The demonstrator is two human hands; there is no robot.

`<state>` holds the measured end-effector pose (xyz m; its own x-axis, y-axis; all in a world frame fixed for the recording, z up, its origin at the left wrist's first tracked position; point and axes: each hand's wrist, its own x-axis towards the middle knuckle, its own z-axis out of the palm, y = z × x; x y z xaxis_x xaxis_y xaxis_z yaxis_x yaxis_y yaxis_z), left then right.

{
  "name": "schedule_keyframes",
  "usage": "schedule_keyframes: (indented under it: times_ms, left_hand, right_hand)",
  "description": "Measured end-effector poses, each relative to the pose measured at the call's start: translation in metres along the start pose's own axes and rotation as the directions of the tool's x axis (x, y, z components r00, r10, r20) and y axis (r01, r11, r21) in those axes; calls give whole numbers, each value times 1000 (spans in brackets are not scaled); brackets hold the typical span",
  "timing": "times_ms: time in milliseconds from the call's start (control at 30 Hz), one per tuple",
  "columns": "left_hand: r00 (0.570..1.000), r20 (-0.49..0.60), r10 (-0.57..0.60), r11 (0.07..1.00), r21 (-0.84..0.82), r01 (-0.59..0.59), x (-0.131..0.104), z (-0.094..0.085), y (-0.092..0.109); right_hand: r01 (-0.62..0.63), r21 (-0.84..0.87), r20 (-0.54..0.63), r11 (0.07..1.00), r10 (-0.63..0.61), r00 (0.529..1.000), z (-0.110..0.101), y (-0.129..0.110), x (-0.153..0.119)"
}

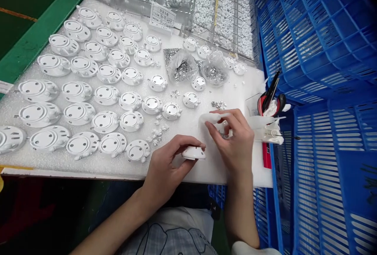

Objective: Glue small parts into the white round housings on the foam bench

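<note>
My left hand [169, 164] pinches a white oval plastic part [193, 153] between thumb and fingers, tilted nearly edge-on just above the table's front edge. To its right, my right hand [234, 137] is closed, thumb and fingers on a translucent white piece [209, 118] that looks like a small soft bottle; its exact kind is unclear. Small silver metal pieces [218, 105] lie just beyond that hand. Near my left hand is a loose group of tiny white parts [157, 131]. Rows of similar white oval parts [131, 120] cover the left of the table.
Clear bags of small metal pieces [182, 68] lie mid-table. Behind them stands a clear divided tray [193, 1] of small white parts, with a paper label [161, 17]. Scissors [281, 103] stand in a holder at right. Blue crates [324, 137] border the right side.
</note>
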<state>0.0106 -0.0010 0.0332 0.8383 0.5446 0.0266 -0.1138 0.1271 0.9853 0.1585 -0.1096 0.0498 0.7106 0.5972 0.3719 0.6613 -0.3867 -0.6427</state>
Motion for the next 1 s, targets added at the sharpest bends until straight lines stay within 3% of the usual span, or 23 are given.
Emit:
schedule_keyframes:
  times_ms: [100, 233, 367, 500, 567, 700, 867, 1000]
  left_hand:
    - [1000, -6, -4, 1000, 11, 4, -1, 0, -1]
    - [1000, 0, 3, 999, 41, -3, 3, 0, 1]
    - [998, 0, 68, 994, 88, -68, 5, 0, 1]
    - [995, -15, 96, 986, 136, -93, 5, 1, 0]
    - [994, -9, 112, 979, 171, -109, 4, 1, -1]
    - [988, 14, 151, 966, 212, -150, 4, 1, -1]
    - [986, 41, 159, 960, 227, -164, 4, 0, -1]
    - [986, 51, 159, 954, 251, -167, 3, 0, -1]
  right_hand:
    - [-42, 222, -78, 974, 61, 995, -3, -4, -2]
    - [-92, 579, -116, 810, 193, 974, -9, -12, -3]
    - [-95, 734, -92, 672, 237, 967, -8, -5, -2]
    - [-261, 763, 119, 591, 268, 956, -10, 9, -1]
    - [-305, 762, 147, 572, 306, 941, -13, 12, 0]
    - [-259, 789, 83, 557, 322, 943, -13, 8, 0]
    - [-56, 788, -107, 613, 225, 969, -4, 0, -3]
    - [-56, 779, -82, 624, 191, 978, -4, -2, -3]
